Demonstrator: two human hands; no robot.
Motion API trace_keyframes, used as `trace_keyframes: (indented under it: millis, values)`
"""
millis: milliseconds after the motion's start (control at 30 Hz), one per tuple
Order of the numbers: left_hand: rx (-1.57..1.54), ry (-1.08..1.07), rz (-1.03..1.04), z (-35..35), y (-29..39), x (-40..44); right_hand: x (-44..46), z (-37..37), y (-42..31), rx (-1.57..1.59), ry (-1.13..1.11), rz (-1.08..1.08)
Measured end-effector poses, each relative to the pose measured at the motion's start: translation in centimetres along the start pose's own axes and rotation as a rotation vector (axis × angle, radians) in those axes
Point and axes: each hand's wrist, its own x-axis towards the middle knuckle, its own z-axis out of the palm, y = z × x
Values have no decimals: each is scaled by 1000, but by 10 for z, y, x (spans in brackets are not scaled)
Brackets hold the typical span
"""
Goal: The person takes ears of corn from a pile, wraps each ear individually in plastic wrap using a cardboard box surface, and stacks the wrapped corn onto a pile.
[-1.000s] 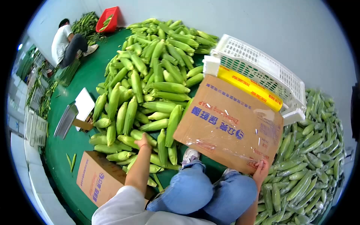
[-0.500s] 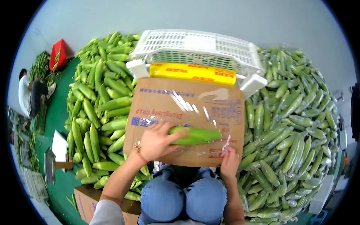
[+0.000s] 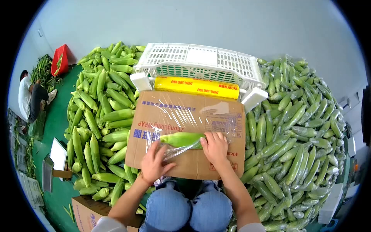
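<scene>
A green ear of corn in its husk (image 3: 183, 140) lies crosswise on a brown cardboard sheet (image 3: 148, 112), with clear plastic film (image 3: 176, 152) over its near side. My right hand (image 3: 215, 147) grips its right end, thumb on the near side and fingers over the top. By the left end, my left hand (image 3: 152, 164) touches the bunched film, thumb and fingers apart. Behind the board, a yellow roll of plastic wrap (image 3: 197, 87) sits between two white holders, and film stretches from it across the cardboard.
Unwrapped corn (image 3: 91, 123) is heaped on the left, film-wrapped corn (image 3: 293, 143) on the right. A white plastic crate (image 3: 201, 58) stands behind the roll. A cardboard box (image 3: 85, 212) is at lower left. Farther left are a person (image 3: 27, 96) and a red bin (image 3: 60, 60).
My left hand has moved off the corn's top to its left end. My right hand has come from the film's near right edge onto the corn's right end. Film now covers the near side.
</scene>
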Motion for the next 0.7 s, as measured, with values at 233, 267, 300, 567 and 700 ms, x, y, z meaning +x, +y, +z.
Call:
trace_keyframes:
  millis: [233,267,300,567,700]
  values:
    - [-38,37,351,-39,-36,129,9,4,3,91,59,-33]
    - [-35,-155,417,-5,-47,149,9,6,7,115,55,-48]
    - [-32,-349,484,29,-56,159,8,6,10,137,51,-61]
    - [-12,-453,186,-9,27,22,6,-51,-32,83,-653,292]
    - [99,-490,23,13,21,55,14,-39,-26,64,-271,59]
